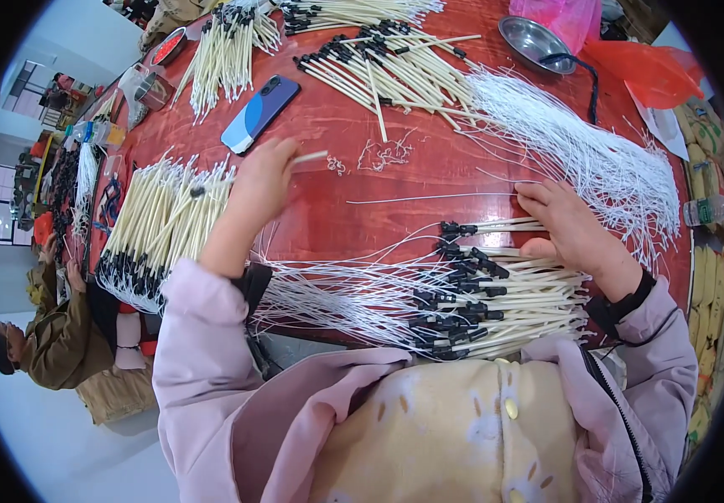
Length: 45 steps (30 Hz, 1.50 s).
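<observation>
My left hand (263, 186) is closed round a thin cream stick (310, 157), whose end sticks out past the fingers; the hand is slightly blurred. My right hand (576, 230) hovers over the near bundle of cream sticks (538, 293) with black end pieces and long white strings. Its thumb is apart from its fingers. A single white string (429, 199) runs across the red table to its fingertips; whether they pinch it I cannot tell. Left of my left arm lies another bundle of cream sticks (169, 214). White strings (328, 293) spread leftward from the near bundle.
On the red table (311, 218) lie a blue phone (261, 113), thread scraps (383, 155) and more sticks (395, 71) with a fan of white strings (580, 142). A metal bowl (534, 44) and red plastic bag (647, 71) are far right. Another person (64, 335) sits left.
</observation>
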### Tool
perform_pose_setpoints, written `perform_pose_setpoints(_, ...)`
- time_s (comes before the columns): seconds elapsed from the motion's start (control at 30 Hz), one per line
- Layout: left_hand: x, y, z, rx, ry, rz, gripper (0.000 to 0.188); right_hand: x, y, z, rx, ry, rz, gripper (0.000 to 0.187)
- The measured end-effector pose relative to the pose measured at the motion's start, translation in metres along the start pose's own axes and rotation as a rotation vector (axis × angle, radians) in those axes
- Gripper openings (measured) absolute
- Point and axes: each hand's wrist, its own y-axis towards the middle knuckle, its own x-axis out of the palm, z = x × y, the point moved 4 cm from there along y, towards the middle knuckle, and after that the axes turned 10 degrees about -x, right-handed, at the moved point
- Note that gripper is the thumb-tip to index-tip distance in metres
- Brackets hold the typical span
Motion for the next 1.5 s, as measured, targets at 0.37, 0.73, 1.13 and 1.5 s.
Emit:
perform_pose_setpoints(0.37,0.006,-0.059,0.025,-0.101,-0.108,-0.185,0.012,0.000,0.002,-0.005,0.027,0.022,-0.005,0.098)
perform_pose_setpoints(0.73,0.009,-0.056,0.030,-0.061,-0.138,-0.178,0.010,0.001,0.002,-0.005,0.032,0.016,0.006,0.095)
perform_pose_setpoints(1.13,0.054,-0.030,0.070,0.043,-0.071,-0.172,0.013,-0.001,0.004,-0.005,0.070,0.028,-0.031,0.088)
perform_pose_setpoints(1.5,0.076,0.006,0.198,0.328,-0.111,-0.135,0.014,0.004,0.020,-0.012,-0.119,-0.121,0.124,0.074)
